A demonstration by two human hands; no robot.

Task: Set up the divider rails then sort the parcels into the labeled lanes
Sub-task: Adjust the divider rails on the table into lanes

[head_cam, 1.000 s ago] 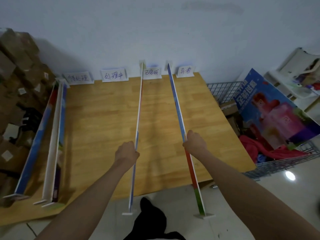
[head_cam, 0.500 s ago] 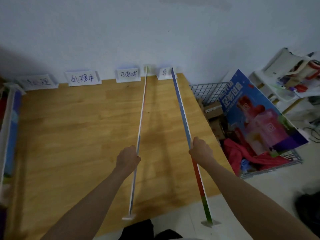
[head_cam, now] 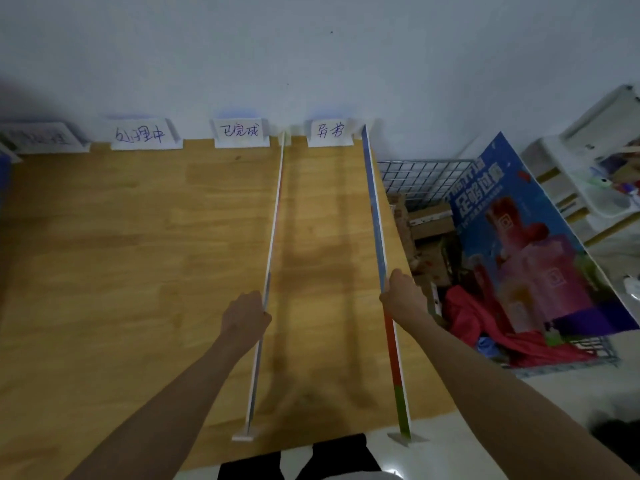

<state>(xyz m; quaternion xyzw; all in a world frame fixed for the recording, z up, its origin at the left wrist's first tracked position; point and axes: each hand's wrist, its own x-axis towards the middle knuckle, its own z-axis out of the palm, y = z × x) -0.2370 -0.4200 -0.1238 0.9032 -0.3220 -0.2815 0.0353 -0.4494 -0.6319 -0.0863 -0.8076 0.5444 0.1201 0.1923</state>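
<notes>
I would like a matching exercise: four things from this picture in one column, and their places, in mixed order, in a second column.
1. thin white divider rail
2. blue and red divider rail
3. grey wire basket
4. white paper label at the far right

A. right of the wooden table
B. in the left hand
C. against the wall
D. in the right hand

Pairs: 1-B, 2-D, 3-A, 4-C

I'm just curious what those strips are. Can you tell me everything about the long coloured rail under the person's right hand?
The long thin printed rail stands on edge along the right side of the wooden table, from the wall by the rightmost paper label to past the near edge. It looks like board, blue far off, red then green nearer, with a small flat foot. The right hand grips its top edge.
</notes>
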